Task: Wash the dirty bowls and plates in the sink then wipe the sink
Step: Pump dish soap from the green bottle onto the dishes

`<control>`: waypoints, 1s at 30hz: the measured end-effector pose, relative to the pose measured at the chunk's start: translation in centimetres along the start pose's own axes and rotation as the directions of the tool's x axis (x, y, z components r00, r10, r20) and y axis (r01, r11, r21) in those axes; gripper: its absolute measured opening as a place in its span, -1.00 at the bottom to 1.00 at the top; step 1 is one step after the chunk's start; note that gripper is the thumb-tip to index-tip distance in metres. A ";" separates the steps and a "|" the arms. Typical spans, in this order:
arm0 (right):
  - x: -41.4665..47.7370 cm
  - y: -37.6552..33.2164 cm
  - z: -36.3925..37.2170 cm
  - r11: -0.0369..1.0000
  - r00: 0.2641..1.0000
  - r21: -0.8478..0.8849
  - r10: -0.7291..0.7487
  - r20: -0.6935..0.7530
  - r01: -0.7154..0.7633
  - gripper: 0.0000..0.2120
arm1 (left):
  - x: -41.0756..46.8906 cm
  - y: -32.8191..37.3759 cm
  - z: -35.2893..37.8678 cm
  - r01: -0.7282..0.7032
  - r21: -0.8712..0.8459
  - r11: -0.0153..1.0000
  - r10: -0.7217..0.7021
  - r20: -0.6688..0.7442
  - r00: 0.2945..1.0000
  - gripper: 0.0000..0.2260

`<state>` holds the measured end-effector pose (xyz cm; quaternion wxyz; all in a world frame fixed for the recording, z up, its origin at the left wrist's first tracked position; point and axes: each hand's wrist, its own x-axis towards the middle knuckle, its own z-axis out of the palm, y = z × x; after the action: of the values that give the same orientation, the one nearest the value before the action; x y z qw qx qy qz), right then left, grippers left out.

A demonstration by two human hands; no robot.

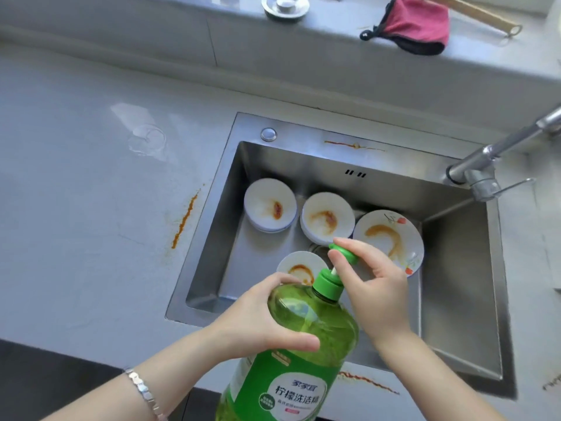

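Green detergent bottle [306,338], neck toward sink [303,165]

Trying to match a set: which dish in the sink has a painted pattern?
The rightmost plate, with red-and-green flowers on its rim; the other three are plain white.

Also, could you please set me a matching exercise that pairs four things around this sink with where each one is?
Things:
1 detergent bottle
2 flowered plate
3 pink cloth
4 orange streak

Places:
A on the back ledge
B gripped by the left hand
C on the counter left of the sink
D lying stained in the sink

Pairs: 1-B, 2-D, 3-A, 4-C
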<state>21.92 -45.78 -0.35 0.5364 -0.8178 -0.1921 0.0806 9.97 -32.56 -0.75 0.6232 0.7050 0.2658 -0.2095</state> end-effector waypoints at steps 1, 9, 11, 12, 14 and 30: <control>-0.7 0.6 -0.2 0.998 0.998 0.017 0.057 0.001 -0.057 -0.82 | 0.0 -0.4 0.5 0.019 0.021 1.000 -0.020 0.008 1.000 -0.34; -4.1 3.2 0.2 0.957 0.953 0.099 0.282 -0.113 -0.271 -0.92 | 0.7 -2.4 2.7 0.114 -0.021 0.993 -0.111 0.095 0.989 -0.33; -4.4 3.5 0.2 0.959 0.949 0.078 0.283 -0.140 -0.274 -0.89 | 1.0 -2.8 2.9 0.115 -0.016 0.993 -0.113 0.111 0.987 -0.33; -4.6 3.7 0.3 0.958 0.946 0.071 0.285 -0.154 -0.277 -0.88 | 1.1 -2.9 2.9 0.113 -0.013 0.993 -0.111 0.119 0.987 -0.34; -4.6 3.8 0.4 0.959 0.942 0.051 0.283 -0.182 -0.278 -0.89 | 1.4 -3.0 2.9 0.109 -0.017 0.994 -0.106 0.129 0.986 -0.34; -3.8 4.3 -0.1 0.946 0.929 -0.060 0.297 -0.222 -0.317 -0.87 | 3.2 -1.9 2.6 0.105 0.018 0.994 -0.106 0.178 0.978 -0.30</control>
<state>19.47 -48.90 -4.48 0.4949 -0.8663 -0.0077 0.0676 11.27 -34.65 -4.59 0.6296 0.6709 0.2450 -0.3058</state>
